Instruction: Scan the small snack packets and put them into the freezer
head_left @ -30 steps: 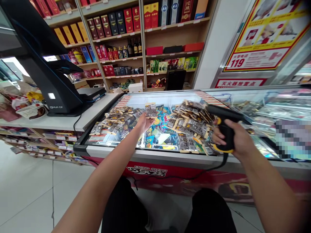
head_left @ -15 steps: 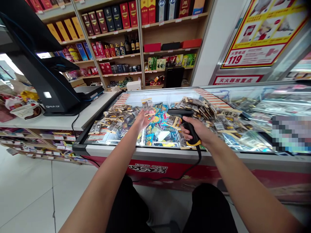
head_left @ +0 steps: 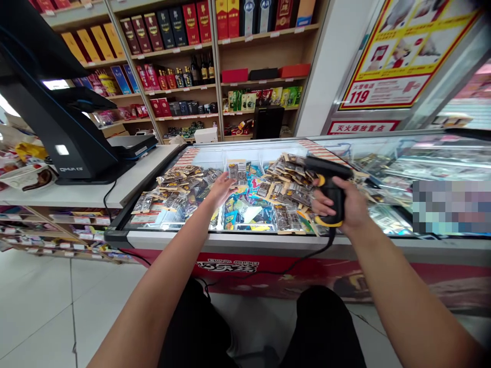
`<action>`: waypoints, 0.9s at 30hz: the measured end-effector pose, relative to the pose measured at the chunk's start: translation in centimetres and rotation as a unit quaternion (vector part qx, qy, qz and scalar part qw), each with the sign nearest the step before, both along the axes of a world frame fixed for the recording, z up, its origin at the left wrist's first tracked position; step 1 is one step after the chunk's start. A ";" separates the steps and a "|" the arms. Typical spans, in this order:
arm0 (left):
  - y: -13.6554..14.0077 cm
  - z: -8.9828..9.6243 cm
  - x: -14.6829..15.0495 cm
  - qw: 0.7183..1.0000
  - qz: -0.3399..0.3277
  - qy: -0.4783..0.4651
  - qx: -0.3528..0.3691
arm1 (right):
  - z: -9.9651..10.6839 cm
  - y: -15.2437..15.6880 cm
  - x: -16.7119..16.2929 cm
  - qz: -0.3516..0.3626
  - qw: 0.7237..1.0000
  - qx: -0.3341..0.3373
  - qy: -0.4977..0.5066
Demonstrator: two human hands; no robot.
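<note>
In my right hand (head_left: 355, 207) is a black-and-yellow barcode scanner (head_left: 333, 197), my fingers wrapped round its handle and its head up over the freezer's glass top. My left hand (head_left: 221, 190) pinches a small snack packet (head_left: 238, 171) with clear and tan wrapping, lifted over the glass. To the left of that hand lies a spread of similar snack packets (head_left: 174, 186). A higher heap of the same packets (head_left: 287, 179) sits between my hands, close to the scanner. Colourful bags (head_left: 245, 209) show through the glass below.
The freezer (head_left: 153, 240) spans the space before me. The scanner's cable (head_left: 307, 255) hangs down its front. At left, a black checkout terminal (head_left: 82, 148) and a white bowl (head_left: 28, 178) stand on a counter (head_left: 134, 179). Shelves of boxes (head_left: 164, 30) line the back.
My right hand has moved the scanner rightward, away from the packet in my left hand, and its head has turned. The left hand stays nearly in place, and the packet is turned slightly. The view has shifted slightly.
</note>
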State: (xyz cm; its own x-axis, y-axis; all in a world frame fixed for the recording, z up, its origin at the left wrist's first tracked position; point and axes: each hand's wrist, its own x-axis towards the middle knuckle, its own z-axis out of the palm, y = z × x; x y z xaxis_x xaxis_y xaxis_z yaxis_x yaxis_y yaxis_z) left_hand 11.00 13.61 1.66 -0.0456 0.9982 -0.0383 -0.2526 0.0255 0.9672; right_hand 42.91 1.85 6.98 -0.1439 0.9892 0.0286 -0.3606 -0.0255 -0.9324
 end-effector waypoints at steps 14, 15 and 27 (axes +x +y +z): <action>-2.2 4.7 7.8 0.950 -0.069 0.223 0.209 | -3.5 -1.2 14.1 -0.162 0.968 -0.031 0.187; -2.5 5.0 9.2 0.941 -0.080 0.240 0.225 | -3.5 -0.9 14.1 -0.158 0.962 -0.054 0.215; -4.5 4.4 17.2 0.732 -0.080 0.551 0.393 | -4.3 0.2 15.0 -0.124 0.975 -0.050 0.178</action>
